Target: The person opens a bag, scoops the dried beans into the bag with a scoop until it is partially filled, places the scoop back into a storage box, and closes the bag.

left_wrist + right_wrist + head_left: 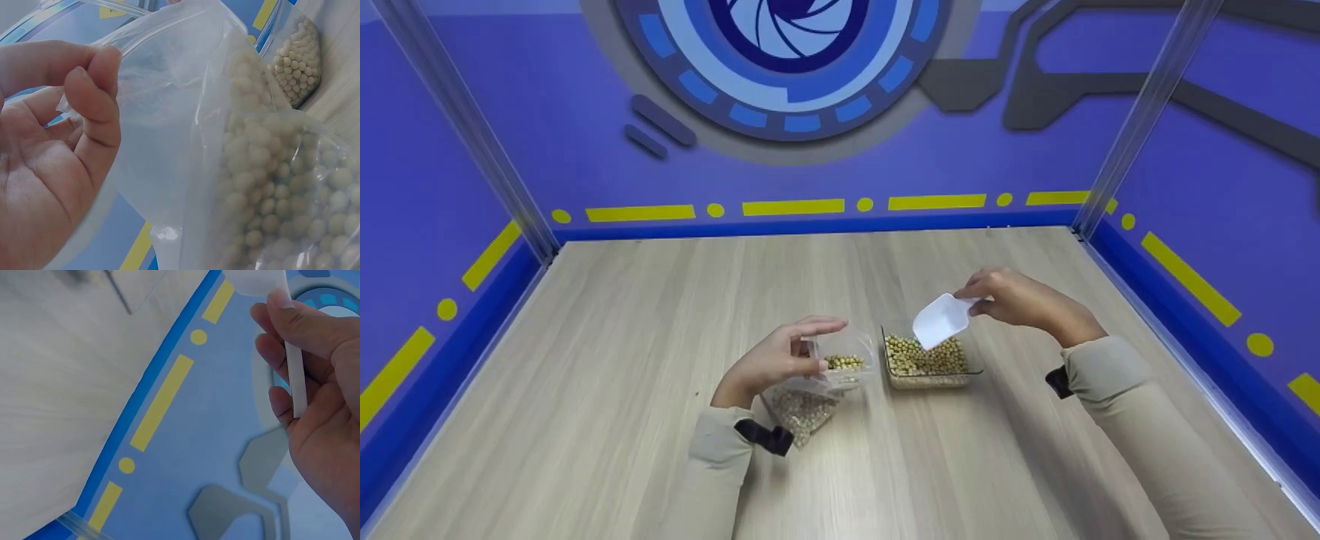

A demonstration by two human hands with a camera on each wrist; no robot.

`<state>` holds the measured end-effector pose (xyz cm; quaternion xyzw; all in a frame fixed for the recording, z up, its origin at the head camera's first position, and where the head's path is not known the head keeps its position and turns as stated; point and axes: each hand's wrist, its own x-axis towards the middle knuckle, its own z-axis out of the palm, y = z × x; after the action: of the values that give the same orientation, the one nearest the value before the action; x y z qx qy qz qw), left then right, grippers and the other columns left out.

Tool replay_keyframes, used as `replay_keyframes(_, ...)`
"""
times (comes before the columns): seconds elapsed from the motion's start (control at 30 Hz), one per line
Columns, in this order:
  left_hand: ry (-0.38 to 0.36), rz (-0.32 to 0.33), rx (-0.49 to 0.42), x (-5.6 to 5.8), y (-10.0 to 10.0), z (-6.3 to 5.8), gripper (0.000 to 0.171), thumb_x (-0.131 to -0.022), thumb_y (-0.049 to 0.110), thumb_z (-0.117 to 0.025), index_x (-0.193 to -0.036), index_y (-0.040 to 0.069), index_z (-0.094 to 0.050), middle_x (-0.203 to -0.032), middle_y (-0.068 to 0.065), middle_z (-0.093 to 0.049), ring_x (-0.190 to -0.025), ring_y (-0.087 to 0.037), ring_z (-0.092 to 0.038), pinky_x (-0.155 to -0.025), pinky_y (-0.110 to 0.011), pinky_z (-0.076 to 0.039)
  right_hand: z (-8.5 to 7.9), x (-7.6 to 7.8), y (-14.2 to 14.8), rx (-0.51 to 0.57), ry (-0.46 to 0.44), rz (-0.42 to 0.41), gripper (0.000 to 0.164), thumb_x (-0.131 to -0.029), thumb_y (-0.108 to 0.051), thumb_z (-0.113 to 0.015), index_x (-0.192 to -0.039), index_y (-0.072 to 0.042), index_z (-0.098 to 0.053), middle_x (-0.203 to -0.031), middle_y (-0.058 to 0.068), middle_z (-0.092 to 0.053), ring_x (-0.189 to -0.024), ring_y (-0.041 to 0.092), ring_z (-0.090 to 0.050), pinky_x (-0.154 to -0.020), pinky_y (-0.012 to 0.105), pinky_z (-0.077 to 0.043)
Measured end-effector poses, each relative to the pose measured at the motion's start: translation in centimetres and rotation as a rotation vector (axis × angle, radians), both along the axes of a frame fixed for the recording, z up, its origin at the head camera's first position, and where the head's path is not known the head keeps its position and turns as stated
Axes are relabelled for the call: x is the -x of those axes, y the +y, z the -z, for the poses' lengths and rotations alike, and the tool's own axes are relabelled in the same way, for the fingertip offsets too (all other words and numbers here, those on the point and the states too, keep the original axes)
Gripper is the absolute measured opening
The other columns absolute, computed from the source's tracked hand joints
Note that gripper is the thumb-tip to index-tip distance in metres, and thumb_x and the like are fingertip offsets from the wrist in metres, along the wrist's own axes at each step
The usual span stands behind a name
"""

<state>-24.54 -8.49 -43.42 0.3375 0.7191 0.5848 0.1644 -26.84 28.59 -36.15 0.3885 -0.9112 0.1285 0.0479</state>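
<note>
My left hand (776,360) pinches the edge of a clear plastic bag (163,112), whose mouth gapes toward the right. Pale round beans (270,191) fill the lower part of the bag, which lies on the table. In my right hand (1016,300) is a white scoop (941,321), gripped by its handle (296,377) between thumb and fingers. The scoop's blade tilts down over a glass container (930,384) that holds more of the beans (911,356). That container stands just right of the bag.
A wood-grain table (622,337) lies under everything. Blue panels (840,176) with yellow marks rise at the back and along both sides, joined by metal corner posts (1147,112). Black bands (765,436) sit at both cuffs.
</note>
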Motion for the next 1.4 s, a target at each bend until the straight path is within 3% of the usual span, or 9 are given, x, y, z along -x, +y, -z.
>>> replay_keyframes(0.27, -0.055, 0.003, -0.005, 0.0, 0.0, 0.0, 0.060, -0.084, -0.006, -0.059, -0.142, 0.002, -0.045, -0.151, -0.011, -0.034, -0.069, -0.004, -0.053, -0.070, -0.023, -0.052, 0.8, -0.3, 0.9, -0.117, 0.000, 0.075, 0.029, -0.076, 0.003, -0.074, -0.105, 0.002, -0.073, -0.096, 0.016, -0.071, -0.086, 0.029, -0.064, -0.071, 0.041, -0.055)
replay_keyframes(0.47, -0.048, 0.001, 0.003, 0.1, 0.0, 0.2, 0.059, -0.084, -0.007, -0.060, -0.141, 0.003, -0.047, -0.151, -0.011, -0.036, -0.070, -0.005, -0.054, -0.069, -0.023, -0.052, 1.0, -0.7, 0.9, -0.200, 0.013, 0.090, 0.029, -0.075, 0.001, -0.076, -0.104, -0.002, -0.074, -0.094, 0.013, -0.072, -0.086, 0.027, -0.065, -0.074, 0.041, -0.056)
replay_keyframes(0.8, -0.063, 0.018, -0.013, 0.2, 0.0, 0.4, 0.059, -0.085, -0.008, -0.057, -0.142, -0.001, -0.045, -0.151, -0.014, -0.035, -0.071, -0.006, -0.057, -0.072, -0.027, -0.055, 1.2, -1.3, 0.0, -0.324, 0.197, 0.067, 0.019, -0.072, 0.000, -0.079, -0.090, -0.005, -0.076, -0.082, 0.009, -0.071, -0.076, 0.024, -0.063, -0.069, 0.039, -0.053)
replay_keyframes(0.93, -0.042, 0.025, -0.012, 0.3, 0.0, 0.5, 0.058, -0.085, -0.008, -0.056, -0.141, -0.001, -0.045, -0.150, -0.016, -0.035, -0.070, -0.005, -0.056, -0.071, -0.027, -0.055, 1.3, -1.5, -0.6, -0.380, 0.226, 0.079, 0.017, -0.071, 0.000, -0.079, -0.085, -0.007, -0.076, -0.078, 0.007, -0.069, -0.073, 0.023, -0.059, -0.065, 0.038, -0.047)
replay_keyframes(1.07, -0.025, 0.024, -0.009, 0.3, 0.0, 0.6, 0.058, -0.084, -0.009, -0.057, -0.141, -0.002, -0.045, -0.150, -0.016, -0.036, -0.069, -0.005, -0.055, -0.068, -0.023, -0.053, 1.3, -1.7, -1.2, -0.419, 0.209, 0.105, 0.017, -0.072, -0.002, -0.078, -0.087, -0.007, -0.077, -0.078, 0.006, -0.069, -0.074, 0.023, -0.058, -0.065, 0.037, -0.046)
replay_keyframes(1.2, -0.056, 0.016, -0.010, 0.3, 0.0, 0.5, 0.059, -0.084, -0.008, -0.057, -0.141, -0.001, -0.045, -0.150, -0.014, -0.036, -0.071, -0.006, -0.056, -0.069, -0.023, -0.053, 1.3, -1.8, -1.6, -0.433, 0.168, 0.129, 0.017, -0.073, -0.002, -0.078, -0.090, -0.006, -0.077, -0.080, 0.007, -0.070, -0.076, 0.023, -0.060, -0.068, 0.038, -0.048)
replay_keyframes(1.4, -0.072, 0.007, 0.002, 0.2, 0.1, 0.4, 0.059, -0.084, -0.008, -0.058, -0.141, 0.002, -0.046, -0.150, -0.012, -0.036, -0.072, -0.008, -0.058, -0.070, -0.025, -0.054, 1.7, -1.9, -1.7, -0.397, 0.098, 0.156, 0.019, -0.074, -0.001, -0.077, -0.092, -0.005, -0.077, -0.084, 0.007, -0.071, -0.076, 0.022, -0.061, -0.069, 0.040, -0.049)
